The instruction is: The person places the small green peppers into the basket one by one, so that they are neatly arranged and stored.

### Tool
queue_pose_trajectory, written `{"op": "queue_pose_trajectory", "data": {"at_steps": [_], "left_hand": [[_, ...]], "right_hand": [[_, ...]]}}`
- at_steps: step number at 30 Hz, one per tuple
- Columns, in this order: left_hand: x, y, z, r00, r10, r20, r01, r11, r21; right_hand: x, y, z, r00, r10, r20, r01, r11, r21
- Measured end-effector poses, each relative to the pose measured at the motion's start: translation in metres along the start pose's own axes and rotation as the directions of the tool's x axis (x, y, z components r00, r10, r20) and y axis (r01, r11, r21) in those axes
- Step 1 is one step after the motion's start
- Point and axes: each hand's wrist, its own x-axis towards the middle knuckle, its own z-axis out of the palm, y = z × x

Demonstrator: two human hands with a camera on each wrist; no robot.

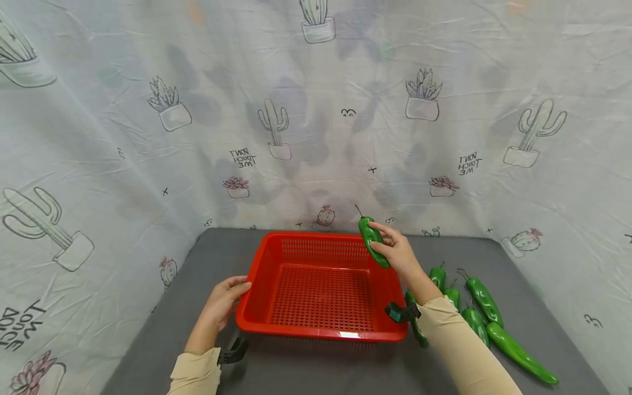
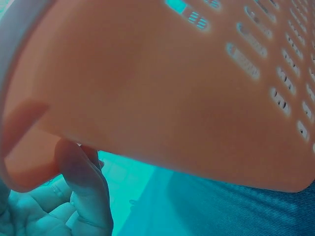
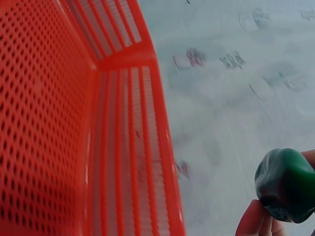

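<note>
A red plastic basket [image 1: 321, 333] with a slotted bottom sits in the middle of the grey table. My left hand [image 1: 223, 300] holds its left rim, thumb on the rim; in the left wrist view the thumb [image 2: 84, 182] overlaps the basket's edge. Over the basket's back right corner, my right hand [image 1: 399, 251] grips a green pepper [image 1: 371, 236] between thumb and fingers, stem pointing up and back. The right wrist view shows the pepper's blunt end [image 3: 285, 186] beside the basket's slotted wall [image 3: 123, 147], apart from it; most of that hand is cut off there.
Several more green peppers [image 1: 484, 300] lie on the table [image 1: 523, 312] right of the basket, partly behind my right forearm. One long pepper [image 1: 520, 354] lies nearest the right front. A cactus-print cloth [image 1: 316, 137] hangs around the table's back and sides.
</note>
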Motion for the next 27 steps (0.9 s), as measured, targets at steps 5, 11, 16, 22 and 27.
{"op": "queue_pose_trajectory", "data": {"at_steps": [5, 11, 16, 22, 27], "left_hand": [[0.002, 0.002, 0.0, 1.0, 0.013, 0.003, -0.013, 1.0, -0.001], [0.003, 0.003, -0.001, 1.0, 0.015, -0.007, -0.015, 1.0, 0.002], [0.001, 0.001, -0.001, 1.0, 0.008, -0.024, -0.008, 1.0, 0.009], [0.0, -0.002, 0.001, 0.999, 0.007, -0.035, -0.007, 1.0, -0.007], [0.001, -0.003, 0.001, 0.999, 0.013, -0.036, -0.014, 1.0, -0.017]], "right_hand": [[0.013, -0.002, 0.027, 0.998, 0.055, 0.015, -0.056, 0.998, 0.035], [0.026, 0.0, 0.063, 0.993, 0.114, 0.027, -0.115, 0.992, 0.045], [0.033, 0.003, 0.091, 0.988, 0.144, 0.062, -0.147, 0.988, 0.055], [0.037, 0.009, 0.115, 0.981, 0.169, 0.091, -0.175, 0.983, 0.055], [0.039, 0.012, 0.127, 0.978, 0.181, 0.106, -0.19, 0.979, 0.073]]}}
